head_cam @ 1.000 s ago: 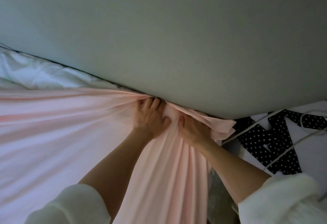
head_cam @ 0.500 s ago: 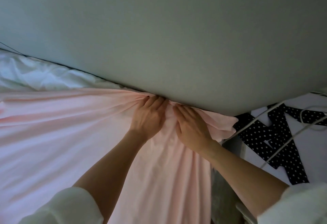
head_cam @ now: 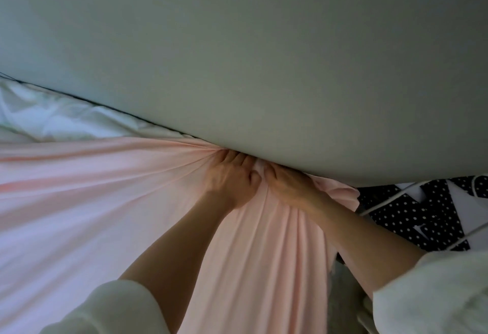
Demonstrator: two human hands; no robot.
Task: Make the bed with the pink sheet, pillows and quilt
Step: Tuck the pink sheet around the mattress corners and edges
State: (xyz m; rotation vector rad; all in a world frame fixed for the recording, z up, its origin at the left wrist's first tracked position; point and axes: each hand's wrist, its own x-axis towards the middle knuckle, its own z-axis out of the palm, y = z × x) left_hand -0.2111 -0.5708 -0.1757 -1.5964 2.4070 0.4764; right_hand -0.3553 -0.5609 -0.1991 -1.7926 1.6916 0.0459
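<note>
The pink sheet (head_cam: 87,201) is stretched over the mattress and gathers into tight folds at the corner by the wall. My left hand (head_cam: 229,178) grips the bunched folds there, fingertips pushed against the wall edge. My right hand (head_cam: 290,185) presses on the sheet just to the right, its fingers tucked under the wall line and partly hidden. A loose flap of the sheet (head_cam: 335,191) sticks out to the right of my right hand. White bedding (head_cam: 60,119) lies along the wall at the left, past the sheet's edge.
A plain grey-green wall (head_cam: 237,43) fills the upper half of the view. To the right, beside the bed, sits black fabric with white polka dots (head_cam: 406,214) crossed by white cables (head_cam: 390,199). My white sleeves show at the bottom.
Both hands have pushed deeper toward the wall at the corner. My left hand has closed tighter on the gathered folds, and my right hand's fingers have slid out of sight under the edge.
</note>
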